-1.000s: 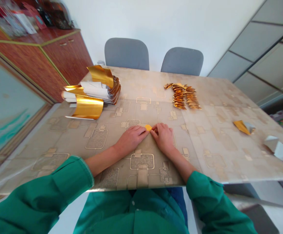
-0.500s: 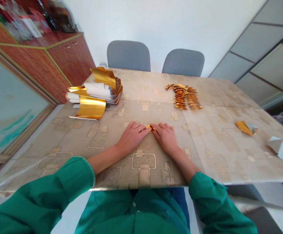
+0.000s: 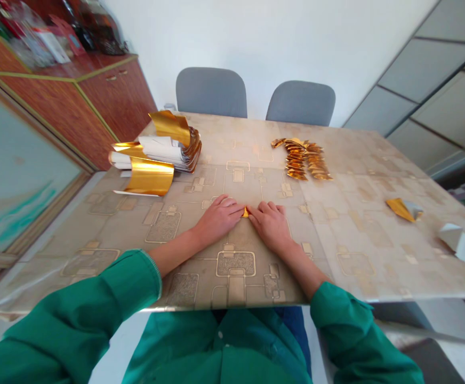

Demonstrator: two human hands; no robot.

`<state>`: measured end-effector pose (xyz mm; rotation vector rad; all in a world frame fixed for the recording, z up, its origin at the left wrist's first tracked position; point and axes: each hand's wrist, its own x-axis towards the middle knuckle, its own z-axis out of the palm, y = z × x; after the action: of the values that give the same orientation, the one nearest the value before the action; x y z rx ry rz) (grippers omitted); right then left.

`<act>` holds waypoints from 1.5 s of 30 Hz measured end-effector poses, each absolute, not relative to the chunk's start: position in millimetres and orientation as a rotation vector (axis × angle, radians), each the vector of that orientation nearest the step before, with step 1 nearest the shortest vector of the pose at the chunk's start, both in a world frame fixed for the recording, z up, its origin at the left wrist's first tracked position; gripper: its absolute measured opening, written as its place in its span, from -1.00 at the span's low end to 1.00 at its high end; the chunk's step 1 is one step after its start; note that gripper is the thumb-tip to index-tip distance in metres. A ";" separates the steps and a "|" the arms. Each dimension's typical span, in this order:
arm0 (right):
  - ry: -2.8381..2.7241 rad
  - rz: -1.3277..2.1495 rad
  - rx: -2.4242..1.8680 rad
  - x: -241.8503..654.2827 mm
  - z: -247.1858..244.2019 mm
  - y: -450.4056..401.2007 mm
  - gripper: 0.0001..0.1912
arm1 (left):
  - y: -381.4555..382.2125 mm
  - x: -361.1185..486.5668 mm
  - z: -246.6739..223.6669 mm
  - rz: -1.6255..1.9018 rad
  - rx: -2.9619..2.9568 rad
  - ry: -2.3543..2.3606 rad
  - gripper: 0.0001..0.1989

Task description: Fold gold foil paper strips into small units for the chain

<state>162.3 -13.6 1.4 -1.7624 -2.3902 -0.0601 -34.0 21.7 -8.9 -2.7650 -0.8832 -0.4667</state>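
A small folded piece of gold foil [image 3: 245, 213] lies on the patterned table cover, mostly hidden. My left hand [image 3: 218, 220] and my right hand [image 3: 270, 226] rest low on the table, their fingertips pressing it from either side. Behind and to the left is a stack of gold foil and white paper sheets [image 3: 156, 154], some curling. A row of small folded gold pieces [image 3: 302, 159] lies further back, beyond my right hand. Both of my green sleeves show at the bottom of the view.
The table [image 3: 360, 250] has a beige patterned cover, and its near edge runs just below my forearms. A loose gold foil scrap [image 3: 401, 209] and white paper [image 3: 458, 245] lie to the right. Grey chairs [image 3: 211, 92] stand beyond the table, with a wooden cabinet [image 3: 116, 90] at left.
My fingertips have closed in around the gold piece, and less of it shows now. The view has shifted slightly.
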 end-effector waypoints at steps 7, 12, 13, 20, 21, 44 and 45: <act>-2.161 0.088 -1.842 155.4 -1.5 -9.4 -0.75 | 23.5 -38.3 -16.3 -0.445 -2.821 -0.923 -0.72; -2.154 0.005 -1.851 152.4 -3.1 -13.1 -0.78 | 11.3 -44.9 -11.8 -0.408 -2.876 -0.901 -0.63; -2.152 0.000 -1.849 151.7 -2.9 -13.5 -0.78 | 8.6 -45.5 -9.3 -0.416 -2.879 -0.898 -0.65; -2.086 0.238 -1.899 142.1 -2.7 -14.1 -0.78 | 11.0 -28.0 -0.2 -0.665 -2.934 -1.274 -0.83; -2.075 0.242 -1.908 141.5 -2.7 -14.7 -0.80 | 13.8 -23.2 -0.9 -0.713 -2.940 -1.401 -0.84; -1.943 0.378 -1.903 147.4 -0.9 -18.3 -0.85 | 2.1 -21.6 -17.0 -0.951 -2.578 -1.943 -0.92; -1.935 0.393 -1.901 148.4 0.2 -18.3 -0.85 | 2.1 -23.6 -17.4 -0.944 -2.581 -1.945 -0.92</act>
<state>148.4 -18.3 0.2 -1.9008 -1.9349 0.3934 -23.6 2.1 -17.4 -2.5809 -1.9453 -0.9442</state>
